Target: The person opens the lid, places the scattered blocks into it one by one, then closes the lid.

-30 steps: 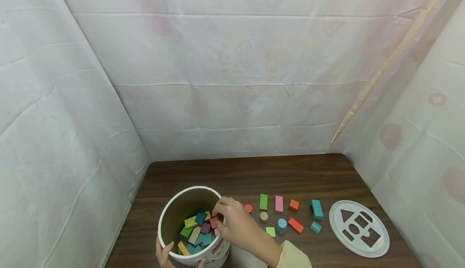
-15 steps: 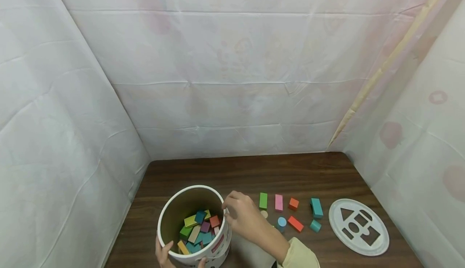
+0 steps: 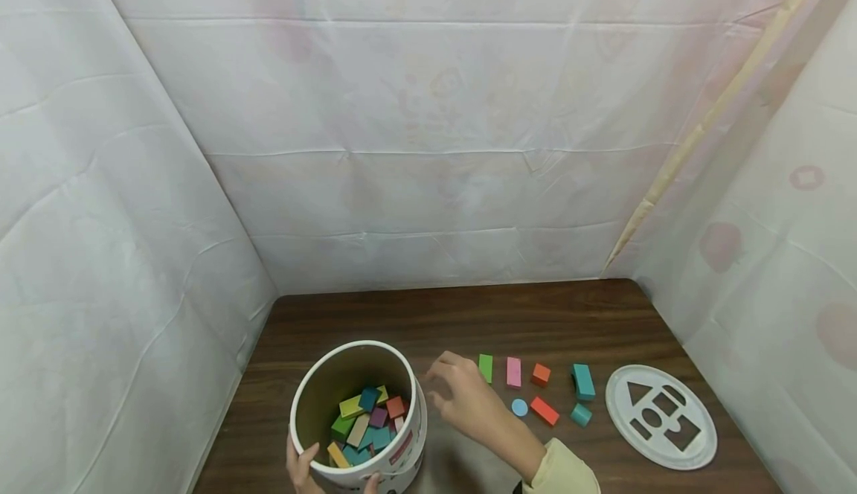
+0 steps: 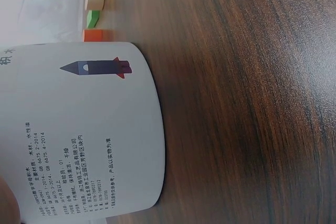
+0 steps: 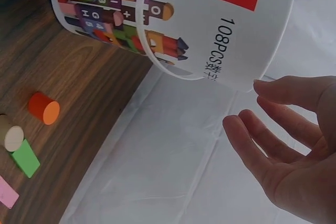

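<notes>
In the head view, a white bucket [image 3: 416,428] stands tilted at the front left. My left hand [image 3: 304,472] holds it at the near left, fingers over the rim and thumb on the near side. Part of that hand [image 4: 8,205] shows beside the bucket's printed wall [image 4: 89,114] in the left wrist view. Inside lie coloured wooden blocks, among them a purple one [image 3: 378,417] and a red one [image 3: 396,407]. Just right of the rim, my right hand [image 3: 469,401] hovers with loosely bent fingers. Nothing is between its fingers [image 5: 244,142] in the right wrist view.
Right of my right hand, loose blocks lie on the dark wooden table [image 3: 455,319]: green [image 3: 485,367], pink [image 3: 513,372], red [image 3: 545,411] and teal [image 3: 584,382] pieces. An orange cylinder [image 5: 44,107] is also there. A white lid [image 3: 658,445] with shaped holes lies farther right.
My right hand has drawn out of the bucket and moved right, past the rim. The red block it was touching still lies inside. My left hand stays on the bucket.
</notes>
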Available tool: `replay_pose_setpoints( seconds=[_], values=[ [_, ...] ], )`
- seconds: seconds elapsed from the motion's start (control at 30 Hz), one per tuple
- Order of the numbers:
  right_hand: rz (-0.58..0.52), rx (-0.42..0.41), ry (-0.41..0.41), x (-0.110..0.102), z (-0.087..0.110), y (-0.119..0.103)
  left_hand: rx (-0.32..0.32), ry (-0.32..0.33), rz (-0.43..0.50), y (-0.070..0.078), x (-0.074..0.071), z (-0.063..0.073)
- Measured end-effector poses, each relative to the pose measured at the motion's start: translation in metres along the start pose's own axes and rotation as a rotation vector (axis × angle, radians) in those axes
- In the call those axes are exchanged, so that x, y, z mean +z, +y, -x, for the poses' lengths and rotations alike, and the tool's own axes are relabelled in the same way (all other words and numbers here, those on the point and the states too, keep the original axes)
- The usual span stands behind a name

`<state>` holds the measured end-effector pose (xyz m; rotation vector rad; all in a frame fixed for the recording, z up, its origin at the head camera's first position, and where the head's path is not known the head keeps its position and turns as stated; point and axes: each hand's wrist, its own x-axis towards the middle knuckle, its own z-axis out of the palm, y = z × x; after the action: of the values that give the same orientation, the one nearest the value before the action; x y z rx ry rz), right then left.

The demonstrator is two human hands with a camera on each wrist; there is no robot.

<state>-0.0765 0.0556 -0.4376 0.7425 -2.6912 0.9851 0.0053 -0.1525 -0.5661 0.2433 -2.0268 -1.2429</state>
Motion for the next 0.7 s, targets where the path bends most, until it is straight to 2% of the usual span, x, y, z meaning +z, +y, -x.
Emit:
replay_pose_setpoints(
  seconds=[0.3, 0.53, 0.7],
  values=[
    [0.001, 0.019, -0.019, 0.001, 0.003, 0.007, -0.003, -0.001, -0.03, -0.002, 0.001, 0.002],
    [0.017, 0.047, -0.049, 0.002, 0.007, 0.009, 0.013, -0.025, -0.003, -0.002, -0.001, 0.0],
    [0.044, 0.043, -0.049, 0.004, 0.01, 0.012, 0.016, -0.009, -0.029, -0.003, 0.0, 0.001]
  ],
)
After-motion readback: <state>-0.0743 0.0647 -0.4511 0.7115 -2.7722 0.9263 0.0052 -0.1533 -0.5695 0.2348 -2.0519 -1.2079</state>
